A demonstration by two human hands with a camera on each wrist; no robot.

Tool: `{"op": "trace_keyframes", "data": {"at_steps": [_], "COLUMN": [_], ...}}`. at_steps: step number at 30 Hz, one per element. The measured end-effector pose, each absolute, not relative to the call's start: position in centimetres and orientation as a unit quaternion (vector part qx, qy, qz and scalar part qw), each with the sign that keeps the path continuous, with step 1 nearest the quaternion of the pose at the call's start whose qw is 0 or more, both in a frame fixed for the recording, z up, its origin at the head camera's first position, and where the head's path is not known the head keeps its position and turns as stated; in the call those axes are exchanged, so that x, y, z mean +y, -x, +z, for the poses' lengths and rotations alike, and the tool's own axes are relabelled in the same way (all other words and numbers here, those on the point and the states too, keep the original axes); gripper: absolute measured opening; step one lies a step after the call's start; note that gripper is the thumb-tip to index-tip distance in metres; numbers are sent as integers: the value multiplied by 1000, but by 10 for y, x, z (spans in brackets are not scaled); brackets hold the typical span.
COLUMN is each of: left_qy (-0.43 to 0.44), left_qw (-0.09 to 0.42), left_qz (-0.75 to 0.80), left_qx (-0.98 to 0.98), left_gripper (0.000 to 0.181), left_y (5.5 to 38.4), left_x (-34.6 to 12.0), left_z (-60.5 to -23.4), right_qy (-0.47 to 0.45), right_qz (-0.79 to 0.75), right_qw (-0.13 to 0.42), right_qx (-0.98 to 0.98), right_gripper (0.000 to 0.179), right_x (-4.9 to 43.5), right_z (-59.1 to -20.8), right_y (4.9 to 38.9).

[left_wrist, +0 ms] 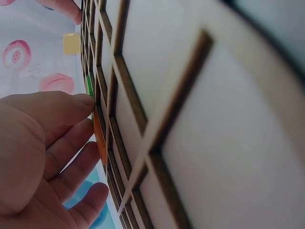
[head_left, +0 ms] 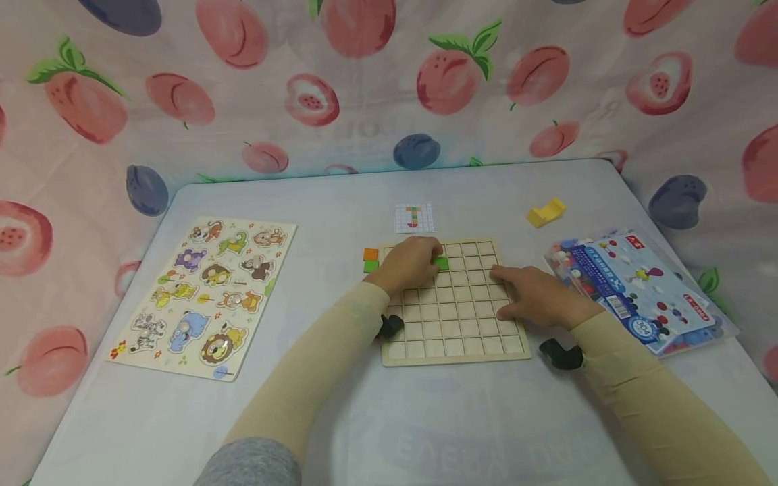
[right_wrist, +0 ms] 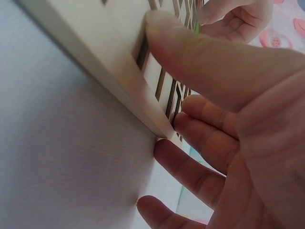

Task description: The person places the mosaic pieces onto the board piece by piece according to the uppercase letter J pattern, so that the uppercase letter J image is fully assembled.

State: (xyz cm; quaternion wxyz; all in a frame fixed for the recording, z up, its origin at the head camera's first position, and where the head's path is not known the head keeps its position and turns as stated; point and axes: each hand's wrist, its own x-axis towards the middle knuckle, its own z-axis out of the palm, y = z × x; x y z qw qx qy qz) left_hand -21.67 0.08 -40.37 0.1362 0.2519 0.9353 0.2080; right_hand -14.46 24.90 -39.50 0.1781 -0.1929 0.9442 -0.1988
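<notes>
A wooden grid board [head_left: 456, 329] lies on the table, with a green tile [head_left: 442, 263] in a cell of its upper part. My left hand [head_left: 408, 263] reaches over the upper left of the board, fingertips beside that tile. In the left wrist view, its thumb and fingers touch the board near a green tile [left_wrist: 89, 88] and an orange piece [left_wrist: 99, 138]. No piece shows lifted between them. My right hand [head_left: 543, 295] rests at the board's right edge; the right wrist view has its thumb [right_wrist: 190, 59] on the frame and the fingers spread.
Orange [head_left: 371, 254] and green [head_left: 371, 266] tiles lie left of the board. Behind it is a pattern card [head_left: 415, 218]. An animal puzzle [head_left: 206, 297] lies at left. A yellow block [head_left: 546, 212] and a clear box [head_left: 644, 290] with a blue label are at right.
</notes>
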Motion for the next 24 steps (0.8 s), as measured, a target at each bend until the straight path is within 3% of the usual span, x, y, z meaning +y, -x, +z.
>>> {"op": "trace_keyframes", "data": {"at_steps": [24], "left_qy": [-177], "left_qw": [140], "left_qz": [256], "left_qx": [940], "left_gripper": [34], "left_y": [213], "left_x": [-42], "left_z": [-388], "right_qy": [188], "right_qz": [-194], "right_qw": [179], "right_qx": [946], "right_gripper": [76], "right_x": [247], "right_z": [-395], "right_y": [143]}}
